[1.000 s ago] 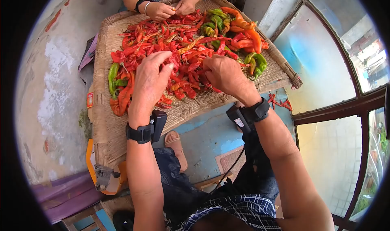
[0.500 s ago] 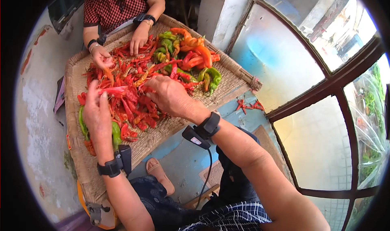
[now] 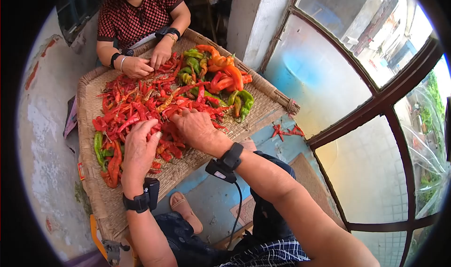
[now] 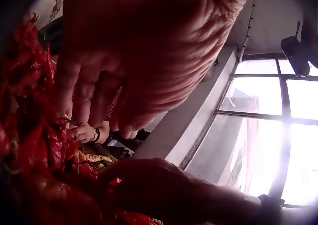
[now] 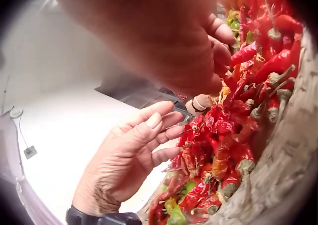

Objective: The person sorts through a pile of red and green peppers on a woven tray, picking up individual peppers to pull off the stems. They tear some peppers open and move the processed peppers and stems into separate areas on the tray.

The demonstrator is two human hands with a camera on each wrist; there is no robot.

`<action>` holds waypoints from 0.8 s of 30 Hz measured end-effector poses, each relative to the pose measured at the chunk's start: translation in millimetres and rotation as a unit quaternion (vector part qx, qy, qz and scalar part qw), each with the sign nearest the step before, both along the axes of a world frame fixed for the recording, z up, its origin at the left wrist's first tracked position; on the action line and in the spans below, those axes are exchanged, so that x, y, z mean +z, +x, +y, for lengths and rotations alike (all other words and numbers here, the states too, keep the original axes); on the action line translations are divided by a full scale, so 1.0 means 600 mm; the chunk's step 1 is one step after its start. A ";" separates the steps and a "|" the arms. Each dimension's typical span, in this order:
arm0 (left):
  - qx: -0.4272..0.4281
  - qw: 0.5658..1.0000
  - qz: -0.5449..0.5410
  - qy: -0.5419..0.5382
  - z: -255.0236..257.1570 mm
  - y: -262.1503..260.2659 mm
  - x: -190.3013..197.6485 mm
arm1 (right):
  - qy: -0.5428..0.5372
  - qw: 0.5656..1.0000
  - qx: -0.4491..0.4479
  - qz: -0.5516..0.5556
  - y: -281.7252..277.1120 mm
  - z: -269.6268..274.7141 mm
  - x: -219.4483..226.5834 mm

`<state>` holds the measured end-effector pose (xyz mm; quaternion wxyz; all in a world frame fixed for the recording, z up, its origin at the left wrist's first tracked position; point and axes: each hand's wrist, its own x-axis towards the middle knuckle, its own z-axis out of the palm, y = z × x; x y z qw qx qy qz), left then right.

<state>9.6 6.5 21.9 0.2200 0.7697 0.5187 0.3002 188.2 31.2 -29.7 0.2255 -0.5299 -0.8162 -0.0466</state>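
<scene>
A heap of red chili peppers (image 3: 136, 98) lies on a woven tray (image 3: 88, 130). My left hand (image 3: 138, 149) is over the near side of the heap. In the right wrist view its fingers (image 5: 164, 133) are loosely bent, thumb apart, with nothing between them. My right hand (image 3: 197, 128) reaches down into the peppers just beside it, back of the hand up. Its bent fingers (image 5: 221, 31) are close to the end of a red pepper (image 5: 243, 54); I cannot tell if they grip it. Dry stems show on several peppers.
Across the tray sits another person (image 3: 141, 13), both hands (image 3: 138, 67) together at the heap's far edge. Green peppers (image 3: 244, 102) and orange-red ones (image 3: 230, 74) lie at the right. A few red peppers (image 3: 286, 130) are on the floor. Framed windows (image 3: 361, 168) stand at the right.
The view has swung right. Half a second ago my left hand held a red pepper farther left; it has moved right without it. The other person's hands have come together at the heap.
</scene>
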 end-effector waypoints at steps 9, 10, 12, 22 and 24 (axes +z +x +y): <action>-0.010 0.999 0.030 0.030 -0.002 0.000 -0.008 | -0.032 0.984 0.091 0.153 0.004 -0.004 0.025; -0.020 0.999 0.028 0.002 -0.003 0.002 -0.003 | -0.019 0.971 0.127 0.203 0.002 -0.007 0.026; -0.035 0.999 0.024 -0.003 0.004 0.002 -0.006 | -0.006 0.954 0.164 0.252 -0.001 -0.011 0.031; -0.057 0.995 0.013 0.085 0.005 0.020 0.001 | -0.040 0.889 0.231 0.393 0.021 -0.031 0.068; -0.026 0.996 -0.086 0.015 0.003 0.021 0.000 | -0.047 0.886 0.221 0.405 0.022 -0.034 0.069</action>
